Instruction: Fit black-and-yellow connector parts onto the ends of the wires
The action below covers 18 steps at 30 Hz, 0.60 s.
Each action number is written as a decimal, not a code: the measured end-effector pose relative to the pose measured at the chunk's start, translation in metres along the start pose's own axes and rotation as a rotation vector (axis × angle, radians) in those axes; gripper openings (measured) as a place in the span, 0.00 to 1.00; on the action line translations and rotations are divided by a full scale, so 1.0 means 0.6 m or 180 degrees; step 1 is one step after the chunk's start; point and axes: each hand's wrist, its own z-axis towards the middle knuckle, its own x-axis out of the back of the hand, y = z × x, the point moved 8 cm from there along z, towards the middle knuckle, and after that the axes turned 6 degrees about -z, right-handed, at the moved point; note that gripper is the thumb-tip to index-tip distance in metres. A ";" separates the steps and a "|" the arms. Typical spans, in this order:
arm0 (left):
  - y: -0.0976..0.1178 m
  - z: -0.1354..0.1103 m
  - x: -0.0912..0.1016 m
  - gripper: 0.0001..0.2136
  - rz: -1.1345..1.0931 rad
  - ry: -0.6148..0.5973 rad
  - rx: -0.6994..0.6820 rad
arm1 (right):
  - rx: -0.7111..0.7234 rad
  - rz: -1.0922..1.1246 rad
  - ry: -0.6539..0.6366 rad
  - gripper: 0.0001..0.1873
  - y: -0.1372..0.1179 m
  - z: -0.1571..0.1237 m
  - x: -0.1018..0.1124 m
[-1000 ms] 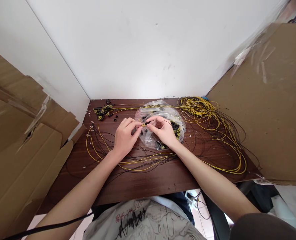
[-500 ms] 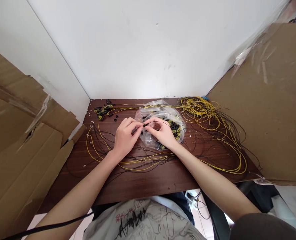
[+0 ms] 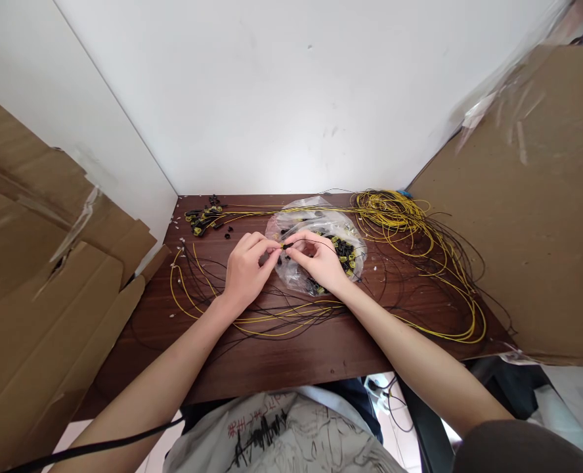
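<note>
Sitting between left hand [image 3: 248, 268] and right hand [image 3: 323, 261] — pinched by both — is a black piece [image 3: 287, 246].

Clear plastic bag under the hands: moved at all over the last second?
No. Judged against the brown tabletop and its back edge at the white wall, the clear plastic bag shows no visible shift either way.
</note>
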 end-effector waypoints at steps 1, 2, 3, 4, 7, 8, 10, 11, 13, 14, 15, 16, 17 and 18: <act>0.000 0.000 0.000 0.05 -0.0001 -0.0006 0.0006 | 0.0017 0.0024 -0.0004 0.07 0.000 0.000 0.000; -0.001 0.000 -0.001 0.05 0.0001 -0.0011 0.0013 | 0.0036 0.0038 -0.0003 0.07 -0.001 0.000 0.000; -0.001 0.000 -0.001 0.05 0.0002 -0.0019 0.0020 | 0.0050 0.0038 0.0004 0.07 0.000 0.001 0.001; -0.001 0.000 -0.002 0.05 0.0004 -0.0030 0.0027 | 0.0060 0.0027 0.0020 0.07 0.000 0.002 0.002; -0.002 0.001 -0.003 0.05 0.0010 -0.0053 0.0036 | 0.0093 -0.0068 0.0121 0.08 0.002 0.004 0.010; -0.002 0.001 -0.003 0.05 0.0013 -0.0049 0.0040 | 0.0103 -0.0101 0.0154 0.08 0.002 0.005 0.013; -0.002 0.001 -0.002 0.05 0.0024 -0.0030 0.0049 | 0.0116 -0.0137 0.0194 0.08 0.003 0.005 0.016; -0.002 0.001 -0.002 0.05 0.0031 -0.0022 0.0052 | 0.0117 -0.0137 0.0196 0.08 0.003 0.006 0.016; -0.002 0.002 -0.002 0.05 0.0043 -0.0027 0.0050 | 0.0108 -0.0121 0.0169 0.08 0.004 0.005 0.013; -0.001 0.002 -0.002 0.05 0.0047 -0.0034 0.0042 | 0.0097 -0.0110 0.0145 0.08 0.004 0.005 0.011; -0.001 0.001 -0.002 0.05 0.0047 -0.0042 0.0032 | 0.0083 -0.0095 0.0115 0.08 0.004 0.004 0.008; -0.001 0.001 -0.003 0.05 0.0047 -0.0052 0.0023 | 0.0070 -0.0076 0.0078 0.08 0.003 0.003 0.005; 0.000 0.001 -0.004 0.05 0.0046 -0.0062 0.0017 | 0.0057 -0.0055 0.0042 0.08 0.003 0.002 0.003; 0.000 0.000 -0.005 0.05 0.0047 -0.0072 0.0017 | 0.0045 -0.0036 0.0008 0.08 0.002 0.001 0.000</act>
